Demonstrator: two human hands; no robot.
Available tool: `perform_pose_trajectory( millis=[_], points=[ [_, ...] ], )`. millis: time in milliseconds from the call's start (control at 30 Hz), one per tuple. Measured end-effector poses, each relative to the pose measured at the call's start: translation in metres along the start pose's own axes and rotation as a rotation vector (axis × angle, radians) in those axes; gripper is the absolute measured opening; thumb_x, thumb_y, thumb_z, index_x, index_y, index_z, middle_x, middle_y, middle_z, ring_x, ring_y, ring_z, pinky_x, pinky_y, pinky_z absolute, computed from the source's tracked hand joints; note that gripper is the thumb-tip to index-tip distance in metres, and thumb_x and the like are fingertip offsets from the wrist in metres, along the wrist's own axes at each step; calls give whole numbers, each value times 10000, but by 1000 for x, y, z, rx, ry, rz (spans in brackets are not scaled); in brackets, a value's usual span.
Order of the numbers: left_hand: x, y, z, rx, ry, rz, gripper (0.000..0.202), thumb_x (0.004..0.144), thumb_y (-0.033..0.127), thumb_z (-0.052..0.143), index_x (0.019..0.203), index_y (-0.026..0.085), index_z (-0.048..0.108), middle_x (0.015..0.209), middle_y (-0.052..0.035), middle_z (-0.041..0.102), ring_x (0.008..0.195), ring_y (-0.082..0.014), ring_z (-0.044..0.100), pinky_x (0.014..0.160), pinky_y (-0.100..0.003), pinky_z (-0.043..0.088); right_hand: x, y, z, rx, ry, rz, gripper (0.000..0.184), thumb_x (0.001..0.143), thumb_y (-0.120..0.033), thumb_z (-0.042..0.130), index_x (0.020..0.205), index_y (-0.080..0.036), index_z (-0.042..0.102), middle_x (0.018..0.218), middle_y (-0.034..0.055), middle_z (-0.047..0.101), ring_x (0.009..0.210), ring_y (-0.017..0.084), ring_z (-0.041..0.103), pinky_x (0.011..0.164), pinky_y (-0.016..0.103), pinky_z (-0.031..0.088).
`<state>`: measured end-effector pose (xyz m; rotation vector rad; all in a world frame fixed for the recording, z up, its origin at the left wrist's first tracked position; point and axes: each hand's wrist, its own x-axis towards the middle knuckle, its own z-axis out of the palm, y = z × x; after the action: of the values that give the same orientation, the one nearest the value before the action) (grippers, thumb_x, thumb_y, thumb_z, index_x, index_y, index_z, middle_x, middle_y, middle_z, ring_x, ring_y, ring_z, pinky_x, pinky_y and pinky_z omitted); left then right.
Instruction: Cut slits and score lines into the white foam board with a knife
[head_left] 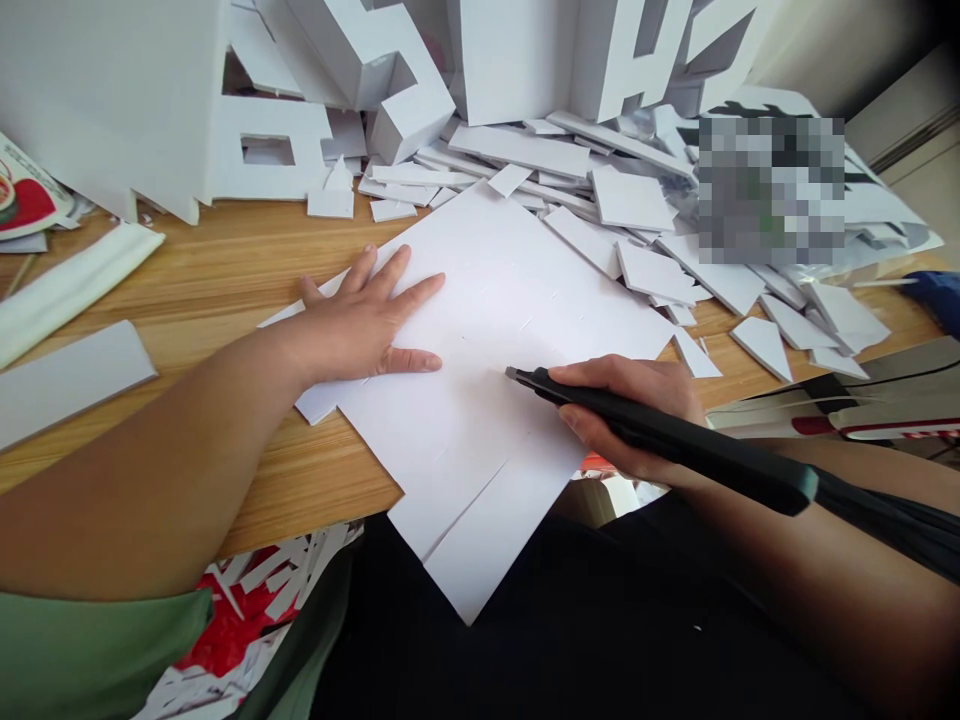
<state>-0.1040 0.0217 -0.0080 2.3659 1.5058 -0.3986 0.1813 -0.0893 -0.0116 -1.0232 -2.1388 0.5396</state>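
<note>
Flat on a white foam board [480,280] lies my left hand [360,320], fingers spread. The board sits diagonally on the wooden table, and its near corner juts past the edge over my lap. A slit runs across that near part. My right hand [637,400] is wrapped round a black utility knife [675,430]. Its short blade points left, at or just above the board's middle; I cannot tell whether it touches. Part of the right hand is hidden behind the knife's handle.
Foam-board offcuts [630,200] pile up at the back right. Large white foam letters [409,80] stand along the back. On the left of the wooden table [217,260] lie a white strip [75,380] and a pale roll [82,280]. A red bag of scraps [225,630] is below the edge.
</note>
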Motion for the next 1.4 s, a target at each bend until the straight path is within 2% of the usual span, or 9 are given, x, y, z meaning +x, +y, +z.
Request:
perform_pose_trajectory(
  millis=[133,267,500,767,967,1200,1400],
  points=[
    [0,1,0,-4,6,2,941,792,802,411,1523,420,-42,1616,-22,-232,1435,-483,-174,989,-814,-5,-5,-6,-3,-23,4,16,276,836,-119,627,1075,-258,619,745,9,702,486,131,588,462,290,501],
    [-1,3,-1,8,-8,-5,920,806,793,394,1519,425,-56,1611,-20,-243,1438,-475,-178,974,-830,27,-10,-10,-6,-16,1,-5,316,822,-99,614,1097,-255,604,740,17,699,506,150,615,441,294,490],
    [-2,3,-1,4,-4,-7,907,815,789,386,1522,419,-45,1612,-19,-244,1437,-478,-175,999,-808,16,-27,-10,-16,-58,-28,12,346,811,-117,642,1126,-255,603,742,19,704,538,173,645,459,313,502],
    [-3,4,-4,35,-8,-15,901,818,789,377,1523,419,-43,1613,-20,-229,1453,-436,-169,1011,-806,64,-40,-10,-29,-102,-65,-104,439,812,-107,638,1227,-232,570,790,54,722,688,234,722,539,324,570],
    [-12,6,-6,22,55,89,845,874,756,300,1553,320,48,1626,-117,-145,1463,-450,-104,961,-847,98,-50,-14,-34,-106,-74,-97,499,812,-115,638,1275,-272,536,836,62,730,696,240,719,567,340,580],
    [-14,10,-10,30,39,59,851,882,739,323,1555,295,49,1624,-128,-146,1461,-456,-103,941,-854,131,-65,-12,-36,-112,-69,-110,518,806,-105,634,1294,-237,523,862,92,727,713,255,707,578,365,567],
    [-18,18,-17,25,12,31,854,886,724,331,1556,274,51,1622,-136,-146,1464,-441,-110,959,-830,161,-74,-10,-36,-85,-58,-105,496,804,-108,630,1281,-207,536,898,111,728,715,242,710,577,339,576]
  ],
)
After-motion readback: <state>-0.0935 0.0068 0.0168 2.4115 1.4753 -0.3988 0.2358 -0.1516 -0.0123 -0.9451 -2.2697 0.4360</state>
